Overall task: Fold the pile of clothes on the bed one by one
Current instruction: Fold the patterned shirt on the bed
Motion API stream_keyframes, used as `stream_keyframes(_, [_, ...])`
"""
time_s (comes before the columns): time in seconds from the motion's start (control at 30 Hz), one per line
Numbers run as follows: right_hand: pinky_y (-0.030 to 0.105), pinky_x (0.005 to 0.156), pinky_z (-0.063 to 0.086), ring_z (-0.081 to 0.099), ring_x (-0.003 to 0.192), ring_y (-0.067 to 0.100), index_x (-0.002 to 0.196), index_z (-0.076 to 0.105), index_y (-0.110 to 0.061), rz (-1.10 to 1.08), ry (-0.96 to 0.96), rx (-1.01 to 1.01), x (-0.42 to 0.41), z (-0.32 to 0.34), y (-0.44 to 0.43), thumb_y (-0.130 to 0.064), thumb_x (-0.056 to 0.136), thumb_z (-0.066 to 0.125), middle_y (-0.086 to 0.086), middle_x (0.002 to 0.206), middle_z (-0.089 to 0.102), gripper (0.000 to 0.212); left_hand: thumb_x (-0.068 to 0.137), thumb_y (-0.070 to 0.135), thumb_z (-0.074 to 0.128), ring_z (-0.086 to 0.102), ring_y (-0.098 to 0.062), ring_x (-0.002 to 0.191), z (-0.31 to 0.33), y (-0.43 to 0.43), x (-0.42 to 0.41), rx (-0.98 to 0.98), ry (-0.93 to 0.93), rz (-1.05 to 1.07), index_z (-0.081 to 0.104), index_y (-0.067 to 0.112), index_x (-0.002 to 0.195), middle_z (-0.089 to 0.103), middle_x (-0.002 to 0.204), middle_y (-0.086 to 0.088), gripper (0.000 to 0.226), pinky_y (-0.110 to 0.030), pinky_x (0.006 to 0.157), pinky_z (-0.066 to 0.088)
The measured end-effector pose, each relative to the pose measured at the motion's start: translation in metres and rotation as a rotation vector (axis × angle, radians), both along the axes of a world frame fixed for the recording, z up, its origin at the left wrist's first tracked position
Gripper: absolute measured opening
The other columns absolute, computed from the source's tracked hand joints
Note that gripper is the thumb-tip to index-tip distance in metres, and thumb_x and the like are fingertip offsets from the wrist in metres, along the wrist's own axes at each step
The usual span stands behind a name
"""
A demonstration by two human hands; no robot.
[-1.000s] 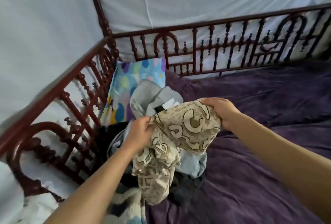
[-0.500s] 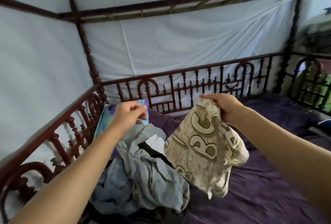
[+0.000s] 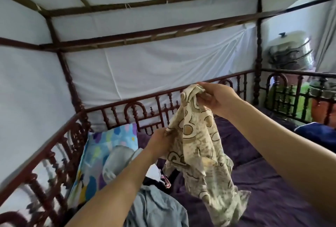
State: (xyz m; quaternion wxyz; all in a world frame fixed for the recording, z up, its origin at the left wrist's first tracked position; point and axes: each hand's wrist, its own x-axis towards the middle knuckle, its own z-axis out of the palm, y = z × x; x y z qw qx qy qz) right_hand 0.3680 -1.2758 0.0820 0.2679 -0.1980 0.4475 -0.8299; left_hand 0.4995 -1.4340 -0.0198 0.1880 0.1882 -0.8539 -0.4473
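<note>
Holding the beige letter-print garment (image 3: 200,154) up at centre, clear of the clothes pile (image 3: 151,201) at 7 o'clock. Pinching its top with the right hand (image 3: 216,97) at 1 o'clock. Gripping a side edge with the left hand (image 3: 160,143), empty a moment ago. Likely ready for spreading out.

Cream, brown-lettered garment (image 3: 200,154) hangs crumpled over the bed (image 3: 263,190), top in the right hand (image 3: 216,97), edge in the left hand (image 3: 160,143); the grey-blue and dark pile (image 3: 154,206) lies heaped below.
</note>
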Motion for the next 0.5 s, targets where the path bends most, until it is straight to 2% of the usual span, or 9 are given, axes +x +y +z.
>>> stream_keyframes(0.1, [0.026,0.051,0.054,0.060,0.049,0.013,0.098,0.064,-0.001,-0.139,-0.030,0.027,-0.019,-0.017,0.013,-0.002,0.092,0.053,0.004,0.062,0.066,0.012,0.097,0.032,0.050,0.041,-0.014,0.054,0.030,-0.013,-0.001,0.031,0.075,0.016,0.048,0.016,0.065,0.045,0.058,-0.002,0.036,-0.030,0.054,0.029])
stream_keyframes(0.17, [0.023,0.049,0.050,0.064,0.055,0.015,0.105,0.068,-0.006,-0.164,0.063,0.191,-0.029,-0.044,0.016,-0.001,0.092,0.050,0.004,0.075,0.070,0.023,0.097,0.025,0.052,0.034,-0.015,0.055,0.048,-0.018,-0.006,0.048,0.100,0.030,0.042,0.016,0.064,0.035,0.058,-0.004,0.036,-0.028,0.052,0.021])
stream_keyframes(0.23, [0.029,0.060,0.054,0.068,0.070,0.022,0.106,0.070,-0.008,-0.236,0.241,0.473,-0.032,-0.083,0.012,-0.002,0.092,0.049,0.008,0.087,0.072,0.026,0.095,0.022,0.054,0.040,-0.018,0.063,0.061,-0.025,-0.009,0.000,0.095,0.111,0.044,0.012,0.062,0.040,0.062,-0.007,0.036,-0.030,0.054,0.025])
stream_keyframes(0.27, [0.030,0.063,0.053,0.066,0.071,0.024,0.106,0.070,-0.006,-0.262,0.342,0.614,-0.031,-0.106,0.009,-0.001,0.092,0.050,0.010,0.087,0.071,0.025,0.094,0.021,0.056,0.046,-0.020,0.066,0.066,-0.029,-0.009,-0.003,0.112,0.159,0.049,0.010,0.061,0.046,0.064,-0.008,0.035,-0.030,0.056,0.031])
stream_keyframes(0.33, [0.030,0.065,0.047,0.061,0.070,0.022,0.103,0.070,0.000,-0.242,0.609,0.888,-0.023,-0.153,0.004,-0.003,0.090,0.054,0.011,0.083,0.069,0.021,0.092,0.020,0.057,0.061,-0.029,0.084,0.076,-0.037,-0.010,0.056,0.153,0.253,0.065,-0.002,0.079,0.064,0.084,-0.018,0.027,-0.037,0.073,0.048])
stream_keyframes(0.37, [0.029,0.069,0.047,0.063,0.078,0.021,0.103,0.071,-0.003,-0.191,0.741,1.015,-0.015,-0.176,0.003,-0.005,0.087,0.057,0.010,0.088,0.070,0.022,0.091,0.018,0.057,0.064,-0.033,0.093,0.082,-0.041,-0.009,0.105,0.182,0.299,0.067,-0.005,0.087,0.067,0.095,-0.023,0.026,-0.043,0.081,0.051])
stream_keyframes(0.4, [0.025,0.075,0.047,0.065,0.088,0.018,0.109,0.070,-0.009,-0.112,0.839,1.108,-0.004,-0.198,0.003,-0.009,0.082,0.061,0.005,0.096,0.071,0.028,0.090,0.015,0.057,0.064,-0.034,0.097,0.088,-0.044,-0.008,0.165,0.216,0.333,0.070,-0.003,0.084,0.067,0.096,-0.024,0.024,-0.047,0.085,0.051])
stream_keyframes(0.43, [0.021,0.080,0.046,0.064,0.098,0.014,0.119,0.066,-0.018,-0.013,0.919,1.176,0.007,-0.218,0.002,-0.014,0.077,0.066,-0.002,0.104,0.069,0.042,0.088,0.012,0.057,0.065,-0.034,0.095,0.096,-0.047,-0.005,0.236,0.253,0.355,0.073,0.002,0.071,0.068,0.090,-0.022,0.025,-0.050,0.085,0.052])
stream_keyframes(0.5, [0.019,0.094,0.042,0.054,0.119,0.013,0.142,0.043,-0.027,0.223,1.069,1.226,0.031,-0.251,-0.003,-0.032,0.066,0.075,-0.004,0.129,0.057,0.083,0.086,0.009,0.057,0.066,-0.032,0.087,0.109,-0.051,-0.001,0.326,0.315,0.387,0.070,0.007,0.054,0.066,0.077,-0.016,0.035,-0.050,0.080,0.054])
